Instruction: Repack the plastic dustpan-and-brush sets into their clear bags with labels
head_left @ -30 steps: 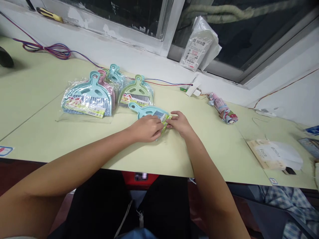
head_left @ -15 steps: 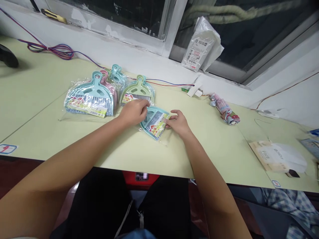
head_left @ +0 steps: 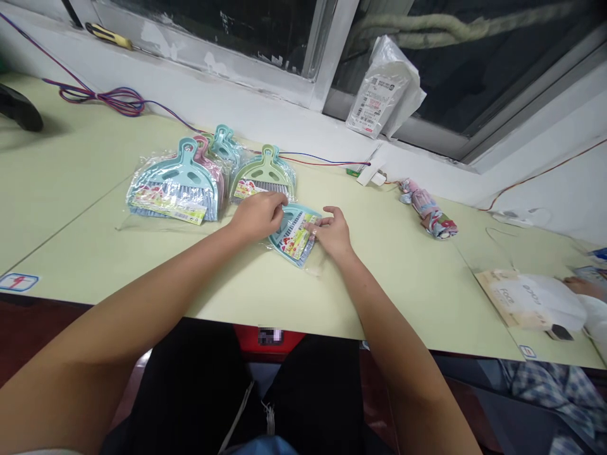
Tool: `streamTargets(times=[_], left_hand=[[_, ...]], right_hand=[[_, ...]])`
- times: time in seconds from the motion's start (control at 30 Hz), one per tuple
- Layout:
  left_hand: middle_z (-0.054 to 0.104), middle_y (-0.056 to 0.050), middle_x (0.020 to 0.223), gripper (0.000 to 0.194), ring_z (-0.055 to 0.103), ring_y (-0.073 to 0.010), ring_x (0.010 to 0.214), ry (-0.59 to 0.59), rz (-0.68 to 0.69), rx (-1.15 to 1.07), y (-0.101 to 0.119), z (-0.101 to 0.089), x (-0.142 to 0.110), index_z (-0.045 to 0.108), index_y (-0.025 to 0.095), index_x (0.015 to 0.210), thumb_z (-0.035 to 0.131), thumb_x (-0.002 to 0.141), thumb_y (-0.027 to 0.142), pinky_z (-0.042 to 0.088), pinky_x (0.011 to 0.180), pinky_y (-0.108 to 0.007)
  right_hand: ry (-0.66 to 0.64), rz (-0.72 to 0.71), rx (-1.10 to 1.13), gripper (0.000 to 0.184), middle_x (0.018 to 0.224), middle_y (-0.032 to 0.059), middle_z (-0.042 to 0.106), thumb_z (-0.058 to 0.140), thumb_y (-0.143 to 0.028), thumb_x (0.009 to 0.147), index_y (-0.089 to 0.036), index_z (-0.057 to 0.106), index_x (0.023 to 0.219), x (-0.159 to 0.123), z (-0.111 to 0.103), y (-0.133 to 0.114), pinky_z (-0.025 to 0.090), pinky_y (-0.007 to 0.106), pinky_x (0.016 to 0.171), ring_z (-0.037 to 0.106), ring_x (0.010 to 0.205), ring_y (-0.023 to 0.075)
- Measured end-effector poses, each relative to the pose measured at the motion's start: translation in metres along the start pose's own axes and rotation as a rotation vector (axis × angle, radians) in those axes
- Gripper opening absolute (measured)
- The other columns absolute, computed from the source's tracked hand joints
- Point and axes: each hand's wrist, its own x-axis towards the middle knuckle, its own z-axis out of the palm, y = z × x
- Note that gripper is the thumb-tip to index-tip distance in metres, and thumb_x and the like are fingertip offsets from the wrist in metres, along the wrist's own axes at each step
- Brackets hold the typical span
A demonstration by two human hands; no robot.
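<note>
A small blue dustpan-and-brush set (head_left: 283, 249) in a clear plastic bag lies tilted on the table in front of me. My left hand (head_left: 258, 216) is closed at its handle end, which the fingers hide. At the opposite side, my right hand (head_left: 336, 232) pinches the edge of the printed label card (head_left: 294, 240) lying over the brush bristles; its index finger is raised and bent. Just behind my left hand is a bagged green dustpan set (head_left: 265, 174). Farther left, a bagged blue dustpan set (head_left: 175, 174) fronts a row with a pink dustpan (head_left: 203, 148) behind it.
Coiled cable (head_left: 121, 101) lies along the back wall. A screwdriver (head_left: 111, 36) rests on the sill. A plastic packet (head_left: 377, 91) leans on the window. Right of me are a folded umbrella-like bundle (head_left: 429, 212), a tissue pack (head_left: 524, 297) and another person's hand (head_left: 585, 287).
My right hand has moved slightly left, and the label card has shifted left over the bristles with it. My left hand stays at the handle end. Another person's hand has appeared at far right.
</note>
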Motion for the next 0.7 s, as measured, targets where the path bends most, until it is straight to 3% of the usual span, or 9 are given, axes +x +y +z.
streamTargets(times=[0.13,0.33,0.7], left_hand=[[0.078,-0.009,0.108,0.033,0.071,-0.0281,0.099,-0.003,-0.009,0.005,0.0,0.0,0.0,0.072,0.021,0.111,0.045,0.092,0.021,0.052,0.079,-0.038],[0.078,-0.009,0.107,0.032,0.071,-0.0283,0.098,0.001,-0.006,0.013,-0.002,-0.001,0.0,0.072,0.02,0.11,0.044,0.093,0.022,0.051,0.08,-0.039],[0.078,-0.009,0.11,0.033,0.071,-0.0272,0.099,-0.022,-0.021,0.012,-0.002,0.0,0.0,0.072,0.021,0.112,0.045,0.093,0.021,0.052,0.081,-0.039]], right_hand=[[0.018,0.038,0.03,0.077,0.087,-0.0059,0.065,0.093,-0.034,0.063,-0.025,0.049,0.126,0.0,0.001,-0.001,0.061,0.027,0.066,0.069,0.067,0.0143],[-0.118,0.238,0.269,0.069,0.08,-0.0063,0.064,0.091,-0.016,0.064,-0.024,0.047,0.117,-0.008,-0.007,-0.013,0.067,0.033,0.072,0.071,0.067,0.0152],[-0.073,0.191,0.285,0.081,0.076,-0.0088,0.064,0.092,-0.015,0.054,-0.023,0.047,0.122,-0.009,0.002,-0.007,0.064,0.03,0.07,0.068,0.066,0.0148]])
